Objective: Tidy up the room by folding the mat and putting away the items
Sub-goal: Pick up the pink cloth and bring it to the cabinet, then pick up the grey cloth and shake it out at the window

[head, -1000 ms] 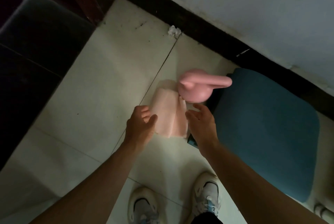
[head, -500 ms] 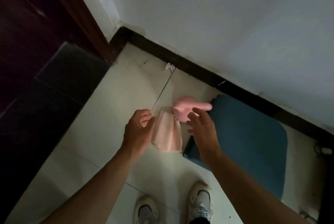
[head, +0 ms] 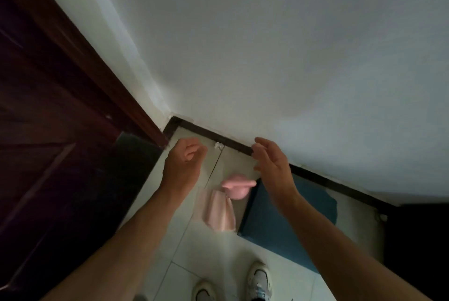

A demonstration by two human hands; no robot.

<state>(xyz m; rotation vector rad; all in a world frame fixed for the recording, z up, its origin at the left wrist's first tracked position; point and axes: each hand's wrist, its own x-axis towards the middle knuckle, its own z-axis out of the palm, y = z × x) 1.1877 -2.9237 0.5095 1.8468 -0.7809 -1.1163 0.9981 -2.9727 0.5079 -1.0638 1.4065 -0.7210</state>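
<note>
Two hands in the head view, both empty. Left hand [head: 184,162] hangs in the air over the floor [head: 194,247], fingers loosely curled, gripping nothing. Right hand [head: 272,167] is level with it and well apart, palm turned inward, fingers relaxed and spread, touching nothing. Below and between them: blue mat [head: 289,223] flat on the tiles, far edge along the dark skirting [head: 315,176]; whether it is folded I cannot tell. Pink cloth [head: 218,213] lies just beside the mat's left edge. Pink kettlebell [head: 237,187] sits at the cloth's far end, seemingly touching it, handle pointing toward the mat. Small crumpled paper [head: 218,145] sits at the foot of the wall [head: 267,57], near the corner. Dark wooden door [head: 48,106] fills the left side. Both my shoes [head: 260,278] show at the bottom edge, toes near the mat.
</note>
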